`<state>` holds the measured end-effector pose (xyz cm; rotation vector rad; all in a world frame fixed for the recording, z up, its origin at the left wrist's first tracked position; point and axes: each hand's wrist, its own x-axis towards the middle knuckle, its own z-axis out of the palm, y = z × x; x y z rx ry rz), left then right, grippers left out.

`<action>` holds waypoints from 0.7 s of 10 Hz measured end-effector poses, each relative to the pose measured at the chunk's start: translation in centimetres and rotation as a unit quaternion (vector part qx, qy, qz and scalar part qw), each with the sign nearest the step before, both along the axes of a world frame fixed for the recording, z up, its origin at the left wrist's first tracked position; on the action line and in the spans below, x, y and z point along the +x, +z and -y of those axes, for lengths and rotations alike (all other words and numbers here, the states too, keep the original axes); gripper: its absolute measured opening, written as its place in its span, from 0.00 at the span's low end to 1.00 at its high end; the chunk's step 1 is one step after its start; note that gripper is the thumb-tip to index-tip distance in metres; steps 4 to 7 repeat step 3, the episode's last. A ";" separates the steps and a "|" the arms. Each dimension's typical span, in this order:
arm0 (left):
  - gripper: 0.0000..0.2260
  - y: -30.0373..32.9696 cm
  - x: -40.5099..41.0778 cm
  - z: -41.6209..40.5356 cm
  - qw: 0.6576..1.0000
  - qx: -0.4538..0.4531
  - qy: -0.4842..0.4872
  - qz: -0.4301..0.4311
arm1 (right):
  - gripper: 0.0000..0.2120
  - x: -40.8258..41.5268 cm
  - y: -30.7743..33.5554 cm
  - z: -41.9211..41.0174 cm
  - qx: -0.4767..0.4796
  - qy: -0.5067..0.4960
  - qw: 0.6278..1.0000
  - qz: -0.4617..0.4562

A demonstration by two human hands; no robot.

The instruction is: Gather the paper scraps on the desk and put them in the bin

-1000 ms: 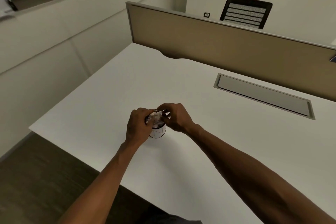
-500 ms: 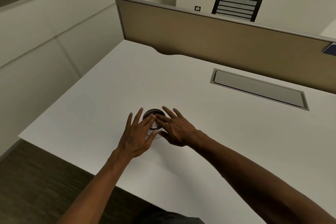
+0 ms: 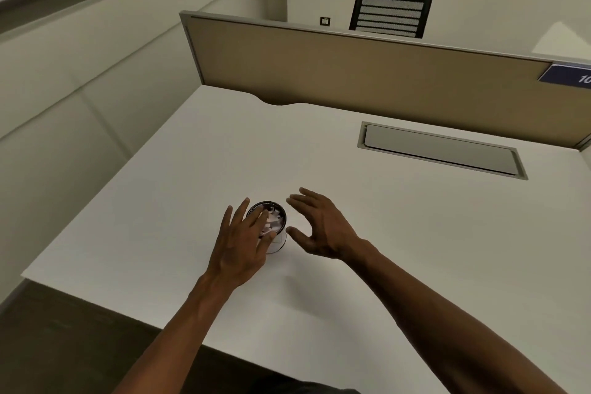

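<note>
Over the little bin [image 3: 274, 238], the left hand [image 3: 243, 243] is spread flat, fingers loose, holding nothing, fingertips above the rim. Right hand [image 3: 319, 229] sits just beside the bin, also splayed and empty. Paper scraps [image 3: 271, 223] are inside the bin, which stands upright on the white counter [image 3: 383, 249], well short of the tan divider [image 3: 367, 77].
</note>
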<state>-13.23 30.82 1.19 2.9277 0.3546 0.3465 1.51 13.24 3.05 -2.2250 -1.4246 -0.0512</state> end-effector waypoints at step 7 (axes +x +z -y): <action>0.30 2.3 6.3 3.4 0.998 -0.017 -0.058 0.009 | 0.37 4.9 -0.8 9.2 -0.082 -0.261 0.961 -0.045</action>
